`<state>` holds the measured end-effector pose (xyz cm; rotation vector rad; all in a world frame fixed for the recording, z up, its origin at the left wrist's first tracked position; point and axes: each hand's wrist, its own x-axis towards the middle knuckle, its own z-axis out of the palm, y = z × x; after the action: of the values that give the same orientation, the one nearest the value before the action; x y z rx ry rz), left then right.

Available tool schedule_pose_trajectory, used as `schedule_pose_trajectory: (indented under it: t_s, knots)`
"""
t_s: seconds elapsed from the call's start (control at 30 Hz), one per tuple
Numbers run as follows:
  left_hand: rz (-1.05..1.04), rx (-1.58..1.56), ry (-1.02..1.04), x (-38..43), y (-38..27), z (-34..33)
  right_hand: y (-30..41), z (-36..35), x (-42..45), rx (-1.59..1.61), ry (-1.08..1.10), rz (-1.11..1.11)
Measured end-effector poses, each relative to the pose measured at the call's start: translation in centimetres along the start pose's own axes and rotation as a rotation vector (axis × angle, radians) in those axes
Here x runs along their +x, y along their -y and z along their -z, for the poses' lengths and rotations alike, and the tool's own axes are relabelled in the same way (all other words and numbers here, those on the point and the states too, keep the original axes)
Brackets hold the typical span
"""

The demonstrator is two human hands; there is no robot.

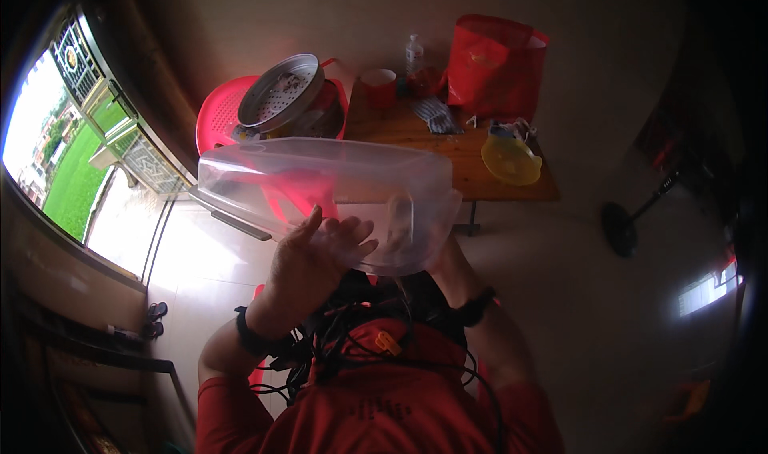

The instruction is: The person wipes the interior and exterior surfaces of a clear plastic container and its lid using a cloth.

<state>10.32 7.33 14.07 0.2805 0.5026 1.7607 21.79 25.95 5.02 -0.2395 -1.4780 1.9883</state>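
A large clear plastic storage container is held up in front of me, tilted on its side, with a grey clip strip along its left end. My left hand is at its near lower edge, thumb raised and fingers curled against the plastic. At the lower right corner, my right hand grips the container and is partly hidden behind the cloudy wall. Through the plastic I see a blurred pink shape and the table edge.
Beyond the container is a wooden table with a red bag, a bottle, a red cup and a yellow plastic lid. A metal steamer tray leans by a pink basket. Black cables cross my lap.
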Motion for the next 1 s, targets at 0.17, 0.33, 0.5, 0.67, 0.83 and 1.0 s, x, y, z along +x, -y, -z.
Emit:
schedule_pose_trajectory:
  t_s: [0.17,0.33,0.5,0.67,0.83,1.0]
  knots:
    - [0.002,-0.021,-0.11,-0.3,0.3,0.0,-1.0,-1.4,0.2,-0.318,-0.079,0.333]
    - [0.039,-0.019,-0.112,-0.7,1.0,1.1,1.5,-4.4,-0.3,0.255,-0.135,0.258]
    - [0.038,0.02,-0.06,-1.0,0.7,1.8,0.6,-4.4,-0.8,-0.219,-0.226,0.505]
    - [0.051,0.193,-0.191,-0.6,1.5,2.5,3.1,-5.2,-1.2,-1.238,-0.472,1.001]
    - [0.1,0.238,-0.037,-0.8,1.0,3.6,5.0,-6.2,-1.9,-0.968,-0.249,0.973]
    - [0.053,0.254,-0.152,-1.2,1.1,4.6,-1.4,-3.5,-2.0,-0.998,-0.075,0.929]
